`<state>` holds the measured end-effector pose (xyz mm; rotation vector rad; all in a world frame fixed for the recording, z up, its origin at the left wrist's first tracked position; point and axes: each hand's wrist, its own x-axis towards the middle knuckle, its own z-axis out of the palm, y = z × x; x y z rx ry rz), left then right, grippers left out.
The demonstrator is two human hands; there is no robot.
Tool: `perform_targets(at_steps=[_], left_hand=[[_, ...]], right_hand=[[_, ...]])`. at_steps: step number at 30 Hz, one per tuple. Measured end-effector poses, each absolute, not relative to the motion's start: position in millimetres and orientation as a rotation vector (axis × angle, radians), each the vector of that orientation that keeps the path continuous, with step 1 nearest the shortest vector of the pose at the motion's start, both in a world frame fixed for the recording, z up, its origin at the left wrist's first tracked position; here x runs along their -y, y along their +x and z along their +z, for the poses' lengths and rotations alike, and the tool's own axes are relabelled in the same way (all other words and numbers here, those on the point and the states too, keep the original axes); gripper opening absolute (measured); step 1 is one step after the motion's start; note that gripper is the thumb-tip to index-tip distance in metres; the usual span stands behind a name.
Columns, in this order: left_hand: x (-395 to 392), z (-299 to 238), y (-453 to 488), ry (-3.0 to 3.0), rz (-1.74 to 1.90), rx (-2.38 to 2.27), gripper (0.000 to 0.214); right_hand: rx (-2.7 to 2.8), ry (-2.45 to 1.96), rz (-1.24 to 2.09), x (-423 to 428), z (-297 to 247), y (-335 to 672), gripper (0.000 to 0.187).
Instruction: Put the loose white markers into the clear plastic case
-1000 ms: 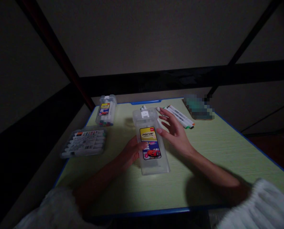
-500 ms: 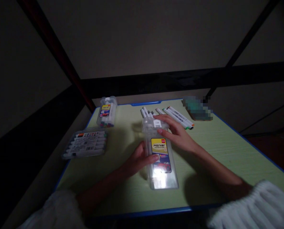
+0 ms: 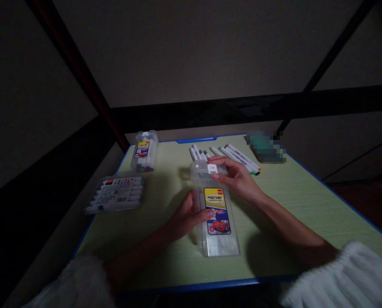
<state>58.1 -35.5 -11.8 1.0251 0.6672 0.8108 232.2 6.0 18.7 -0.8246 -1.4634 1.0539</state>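
Note:
A clear plastic marker case (image 3: 221, 248) with a yellow and blue label (image 3: 219, 211) leans lengthwise before me, its lidded end pointing away. My left hand (image 3: 186, 216) is wrapped round its left side, thumb flat across the label. At the far end, my right hand (image 3: 238, 177) grips the translucent lid (image 3: 199, 168), with its thumb by the white latch (image 3: 212, 168) and its fingers over the top. No markers show through the case walls. Just beyond it, several white markers (image 3: 193, 152) lie loose on the table.
More white markers (image 3: 242, 159) lie to the right, near a phone-like object (image 3: 264, 147), partly blurred out. On the left are an upright case of markers (image 3: 145, 152) and a flat marker box (image 3: 116, 193). The pale green table (image 3: 293, 239) has blue edges; a wall stands behind.
The white latch looks different under my right thumb, and the fingers there have shifted slightly. The case has tilted a little, so the glare has left its label. My left hand keeps its hold.

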Motion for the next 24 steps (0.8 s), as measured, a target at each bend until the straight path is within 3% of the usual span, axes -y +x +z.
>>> perform_targets(at_steps=[14, 19, 24], left_hand=[[35.1, -14.7, 58.6, 1.045, 0.783, -0.648, 0.059], [34.5, -10.5, 57.9, 1.044, 0.754, -0.654, 0.055], [32.4, -17.9, 59.2, 1.059, 0.845, -0.605, 0.058]], right_hand=[[1.206, -0.864, 1.327, -5.7, 22.8, 233.7, 0.026], [1.200, -0.842, 1.313, -3.6, 23.2, 230.4, 0.017], [1.255, -0.795, 1.197, -0.1, 25.6, 227.4, 0.023]])
